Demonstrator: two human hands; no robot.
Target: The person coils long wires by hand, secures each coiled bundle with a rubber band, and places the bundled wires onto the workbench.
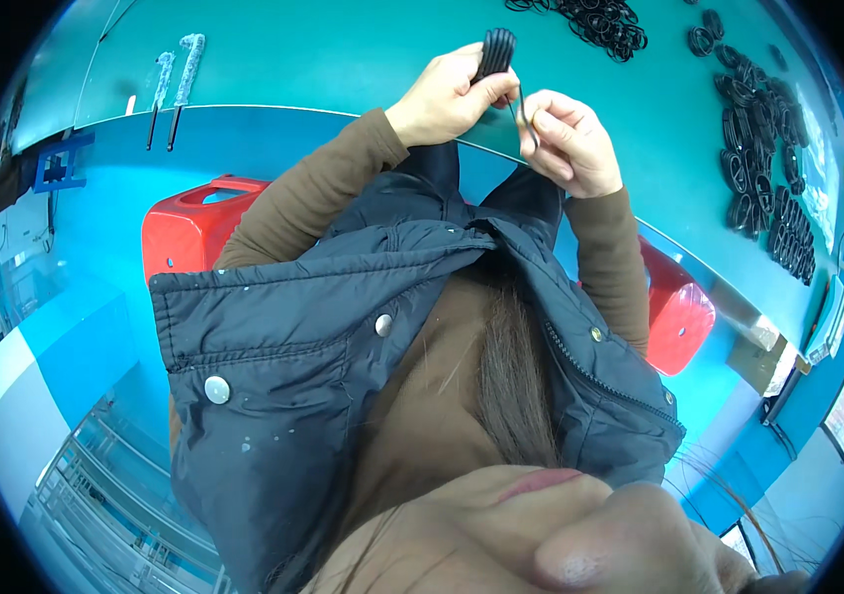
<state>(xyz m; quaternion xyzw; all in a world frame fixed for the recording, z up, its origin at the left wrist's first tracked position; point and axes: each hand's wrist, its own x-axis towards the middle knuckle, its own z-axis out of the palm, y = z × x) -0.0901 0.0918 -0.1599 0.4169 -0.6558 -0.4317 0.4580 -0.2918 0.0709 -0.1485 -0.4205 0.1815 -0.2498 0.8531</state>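
Near the table's front edge, my left hand is closed round a black cable folded into a tight flat bundle. The loops stick up past my fingers and thumb. A loose length of the same cable runs down to my right hand, which pinches it between thumb and fingers. How the end finishes is hidden by my fingers. Both hands are close together above the green tabletop.
Several coiled black cables lie in rows on the right of the table. Another dark heap of cables is at the far side. Two fuzzy-headed sticks overhang the left edge. A red stool stands below.
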